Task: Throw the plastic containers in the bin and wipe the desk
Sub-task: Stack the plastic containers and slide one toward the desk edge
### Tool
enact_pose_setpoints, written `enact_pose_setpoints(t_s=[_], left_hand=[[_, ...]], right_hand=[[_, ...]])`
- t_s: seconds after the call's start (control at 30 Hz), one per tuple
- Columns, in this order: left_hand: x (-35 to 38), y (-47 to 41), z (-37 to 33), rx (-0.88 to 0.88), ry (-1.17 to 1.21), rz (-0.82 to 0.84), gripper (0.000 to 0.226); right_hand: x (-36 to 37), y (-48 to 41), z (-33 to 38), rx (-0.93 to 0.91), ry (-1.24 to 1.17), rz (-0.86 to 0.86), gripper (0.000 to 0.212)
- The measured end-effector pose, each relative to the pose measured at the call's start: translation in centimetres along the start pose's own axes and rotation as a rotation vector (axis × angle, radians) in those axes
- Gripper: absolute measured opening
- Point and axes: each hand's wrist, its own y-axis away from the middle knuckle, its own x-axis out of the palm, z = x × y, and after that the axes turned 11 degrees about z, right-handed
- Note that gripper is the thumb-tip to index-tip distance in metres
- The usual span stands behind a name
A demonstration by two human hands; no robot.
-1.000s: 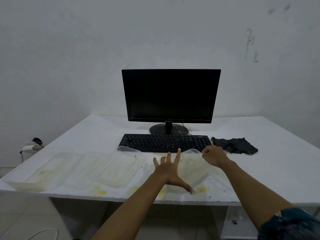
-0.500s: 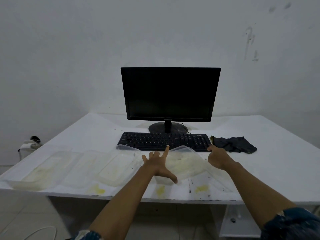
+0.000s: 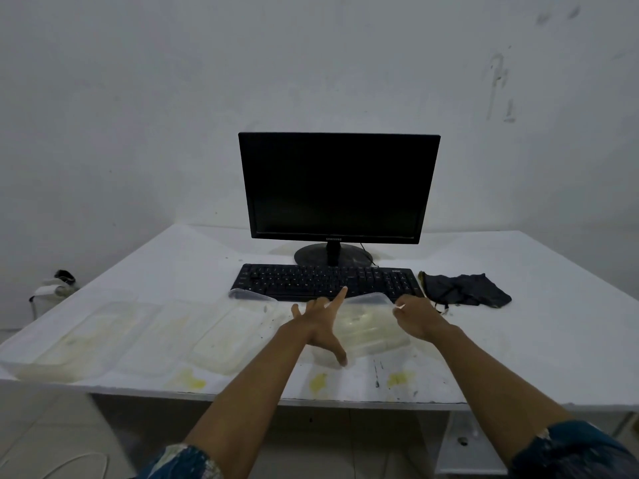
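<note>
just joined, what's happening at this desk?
A person has both hands on one clear container in front of the keyboard. The right hand grips its right rim; the left hand is spread open against its left side. Further left on the desk lie more containers. Yellow stains mark the front edge, and the cloth lies untouched.

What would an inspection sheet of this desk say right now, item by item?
Surface: white desk, yellow stains near front edge.
Job's things: container between both hands; more containers lying left; dark cloth right of keyboard; bin not seen.
Clutter: monitor, keyboard.
Hands: left hand spread against the container; right hand grips its far rim.
Cables: thin cable behind monitor stand; white cable on floor.
Surroundings: marked white wall.
</note>
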Motion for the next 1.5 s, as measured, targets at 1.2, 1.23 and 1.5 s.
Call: enact_pose_setpoints(t_s=[1.2,1.23,1.5], left_hand=[[2.7,-6.1,1.3,-0.105,-0.012,-0.449,0.057],[2.6,-6.2,1.4,-0.107,-0.018,-0.445,0.058],[2.6,-6.1,1.4,-0.107,-0.091,-0.421,0.066]], right_hand=[[5.1,-3.4,2.3,-0.123,0.125,-0.054,0.065],[5.0,-3.5,2.3,-0.12,0.127,-0.05,0.067],[4.7,-3.3,2.2,-0.143,0.167,-0.082,0.067]])
